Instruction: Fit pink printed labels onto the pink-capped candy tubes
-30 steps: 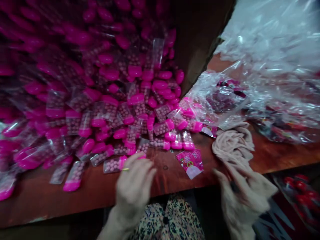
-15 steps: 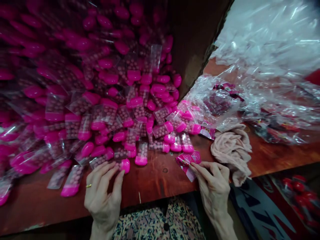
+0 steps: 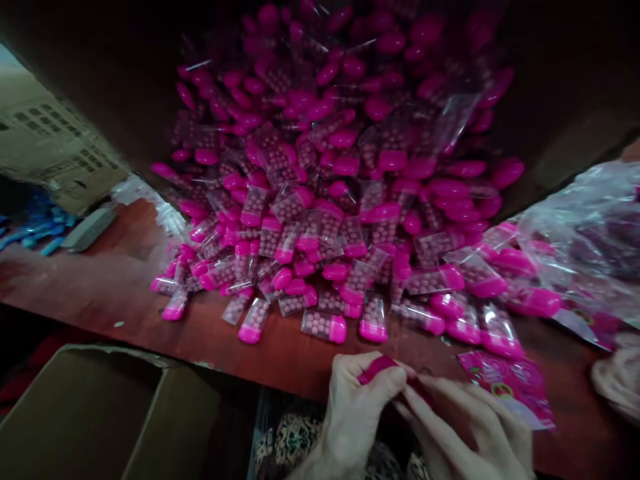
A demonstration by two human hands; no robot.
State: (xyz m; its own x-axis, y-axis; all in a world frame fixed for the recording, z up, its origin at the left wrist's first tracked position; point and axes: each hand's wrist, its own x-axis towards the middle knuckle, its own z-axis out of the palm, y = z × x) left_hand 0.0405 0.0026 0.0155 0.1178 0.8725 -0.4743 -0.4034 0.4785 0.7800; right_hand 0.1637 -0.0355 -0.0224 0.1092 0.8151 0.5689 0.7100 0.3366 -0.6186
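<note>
While the left hand (image 3: 357, 420) pinches one magenta strip (image 3: 377, 369) between thumb and fingers at the worktop's (image 3: 280, 360) near edge, the right hand (image 3: 470, 427) curls against it, grip unclear, beside one printed card (image 3: 505, 390), below one heap of pink-capped packets (image 3: 320, 200).

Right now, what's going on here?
A person's left hand pinches a small pink strip, with the right hand close against it. A printed pink card lies beside them on a reddish wooden table, just below a heap of clear packets of pink balls with bright pink ends.
</note>
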